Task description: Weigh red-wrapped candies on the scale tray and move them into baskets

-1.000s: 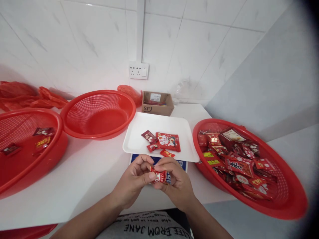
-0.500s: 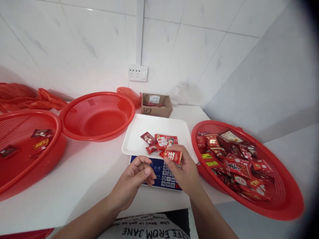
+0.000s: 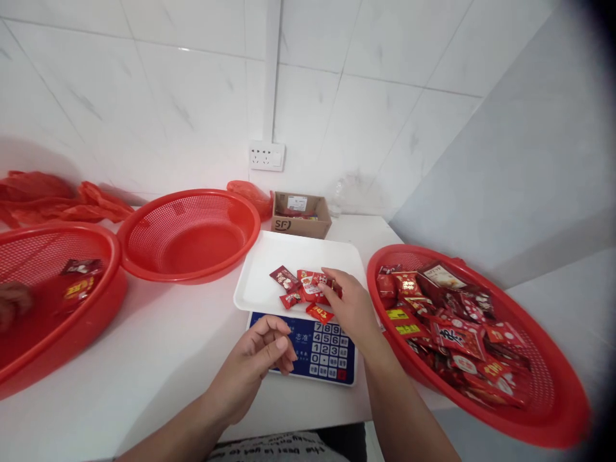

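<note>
My right hand (image 3: 350,305) reaches over the front right of the white tray (image 3: 327,247), its thumb and fingers closed around a small red snack packet (image 3: 335,286) that they partly cover. Beside and under those fingertips lies a larger red packet (image 3: 308,287) with a cartoon print. A dark red packet (image 3: 283,278) and a small red one (image 3: 291,299) are to its left. Another red packet with yellow print (image 3: 319,313) rests at the tray's front rim. My left hand (image 3: 260,356), loosely curled and holding nothing visible, hovers before the blue scale keypad (image 3: 308,353).
A red basket (image 3: 558,385) full of wrapped snacks stands at the right. Another red basket (image 3: 187,276) is at back left. Someone else's hand (image 3: 14,303) is inside the left basket (image 3: 108,276), near several packets. An open cardboard box (image 3: 301,226) sits behind the tray.
My right hand has moved up and over the tray. A yellow-printed red packet now lies at the tray's front rim. Another person's hand has appeared in the left basket, and the packet there is out of sight.
</note>
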{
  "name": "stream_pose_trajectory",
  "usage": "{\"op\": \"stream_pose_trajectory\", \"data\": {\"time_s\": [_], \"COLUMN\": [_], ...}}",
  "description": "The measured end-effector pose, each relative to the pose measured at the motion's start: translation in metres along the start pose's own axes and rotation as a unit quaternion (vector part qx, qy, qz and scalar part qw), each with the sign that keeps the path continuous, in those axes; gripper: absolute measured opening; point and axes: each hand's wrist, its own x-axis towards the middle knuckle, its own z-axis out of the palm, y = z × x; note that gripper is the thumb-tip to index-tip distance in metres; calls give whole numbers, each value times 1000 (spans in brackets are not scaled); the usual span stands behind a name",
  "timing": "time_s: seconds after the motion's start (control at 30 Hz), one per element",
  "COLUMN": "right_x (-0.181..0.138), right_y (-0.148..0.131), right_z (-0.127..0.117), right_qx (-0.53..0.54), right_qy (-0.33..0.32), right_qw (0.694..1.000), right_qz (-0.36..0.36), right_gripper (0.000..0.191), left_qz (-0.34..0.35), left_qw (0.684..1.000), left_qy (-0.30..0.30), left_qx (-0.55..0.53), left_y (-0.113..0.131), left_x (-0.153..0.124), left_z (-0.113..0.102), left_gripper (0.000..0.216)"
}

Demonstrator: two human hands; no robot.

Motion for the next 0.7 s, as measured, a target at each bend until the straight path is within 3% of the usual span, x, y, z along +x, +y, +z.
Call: {"op": "stream_pose_trajectory", "data": {"time_s": [0.47,0.6,0.7], "right_x": [-7,-18,-34], "right_y": [4,5,11], "right_z": [-6,-19,-35], "right_qx": [-40,-38,-58], "right_qy": [16,58,105], "right_qw": [996,995,991], "right_qz": [-72,-65,-61], "right_gripper": [26,28,29], "left_qz": [-5,30,104], "left_qw": [999,993,958], "left_qy": [13,30,81], "left_qx": [31,114,257], "left_y": [-2,-3,-1], "left_x": [1,-2,-4], "left_z": [0,-11,-30], "left_gripper": [34,30,23]}}
